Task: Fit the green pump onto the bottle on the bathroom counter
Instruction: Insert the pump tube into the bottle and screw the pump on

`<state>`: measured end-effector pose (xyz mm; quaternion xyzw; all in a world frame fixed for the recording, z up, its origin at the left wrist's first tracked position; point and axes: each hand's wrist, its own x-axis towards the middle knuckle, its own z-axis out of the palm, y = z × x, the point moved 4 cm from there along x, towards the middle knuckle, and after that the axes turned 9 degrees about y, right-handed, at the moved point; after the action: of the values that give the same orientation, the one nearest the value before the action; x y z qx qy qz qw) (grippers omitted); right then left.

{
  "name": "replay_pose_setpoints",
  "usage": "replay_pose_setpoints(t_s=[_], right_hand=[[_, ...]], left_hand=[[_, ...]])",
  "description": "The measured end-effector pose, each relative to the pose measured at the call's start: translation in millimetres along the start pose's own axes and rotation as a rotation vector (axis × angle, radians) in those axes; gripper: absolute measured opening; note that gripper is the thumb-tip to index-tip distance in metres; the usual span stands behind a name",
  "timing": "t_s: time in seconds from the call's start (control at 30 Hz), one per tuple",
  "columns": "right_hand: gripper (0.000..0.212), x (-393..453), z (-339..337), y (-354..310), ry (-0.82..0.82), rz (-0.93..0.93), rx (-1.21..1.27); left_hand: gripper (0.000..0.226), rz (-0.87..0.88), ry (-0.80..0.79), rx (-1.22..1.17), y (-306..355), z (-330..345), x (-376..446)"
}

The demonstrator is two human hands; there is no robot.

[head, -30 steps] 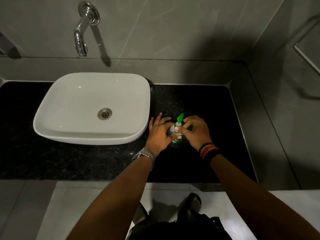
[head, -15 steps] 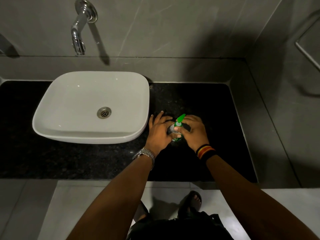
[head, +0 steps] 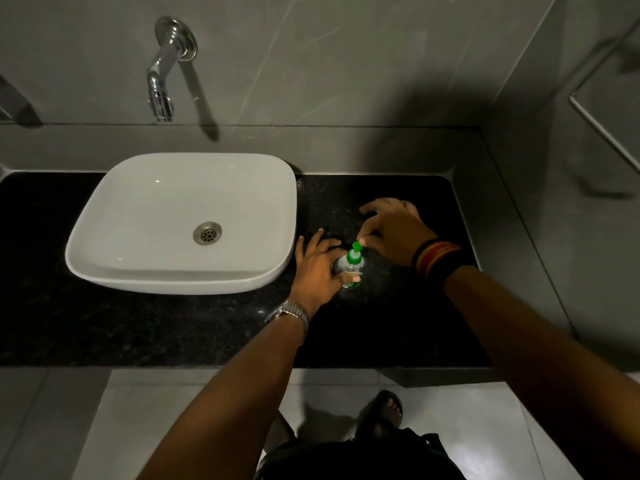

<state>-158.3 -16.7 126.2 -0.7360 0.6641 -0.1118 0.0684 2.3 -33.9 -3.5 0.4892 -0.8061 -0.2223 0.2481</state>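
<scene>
A small clear bottle (head: 349,269) with a green label stands upright on the black counter (head: 207,327), just right of the basin. The green pump (head: 355,253) sits on the bottle's neck, its nozzle pointing up and to the right. My left hand (head: 320,268) is wrapped around the bottle's left side, thumb across its front. My right hand (head: 394,230) hovers behind and right of the pump with its fingers spread; only the thumb tip touches the pump head. The lower part of the bottle is hidden by my left hand.
A white basin (head: 173,280) stands on the counter left of the bottle, under a chrome wall tap (head: 161,81). Grey tiled walls close the counter at the back and right, with a metal rail (head: 602,126) on the right wall. My sandalled foot (head: 388,408) stands on the floor below.
My right hand has let go of the pump's collar and swung up and to the right, fingers opening. My left hand stays on the bottle. The camera has tilted slightly.
</scene>
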Motion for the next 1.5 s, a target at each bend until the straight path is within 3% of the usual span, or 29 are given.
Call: replay_pose_setpoints(t_s=[0.13, 0.3, 0.47, 0.97, 1.17, 1.4, 1.5], right_hand=[[0.022, 3, 0, -7, -0.071, 0.15, 0.01], [0.029, -3, 17, 4, -0.165, 0.501, 0.366], [0.028, -10, 39, 10, -0.069, 0.68, 0.499], [0.028, -9, 32, 6, -0.149, 0.517, 0.428], [0.055, -13, 43, 1, -0.121, 0.539, 0.419], [0.042, -11, 48, 5, -0.127, 0.561, 0.425], [0.053, -9, 45, 4, -0.149, 0.554, 0.407]], left_hand=[[0.055, -0.003, 0.005, -0.01, -2, 0, -2], [0.053, -0.005, -0.007, -0.025, -2, 0, -2], [0.054, -0.011, -0.019, -0.029, 0, -1, 1], [0.052, -0.001, -0.049, 0.03, 3, -5, 4], [0.057, -0.007, -0.053, 0.045, 4, -4, 2], [0.057, -0.011, -0.063, 0.069, 6, -6, 3], [0.074, -0.007, -0.097, 0.1, 6, -7, 6]])
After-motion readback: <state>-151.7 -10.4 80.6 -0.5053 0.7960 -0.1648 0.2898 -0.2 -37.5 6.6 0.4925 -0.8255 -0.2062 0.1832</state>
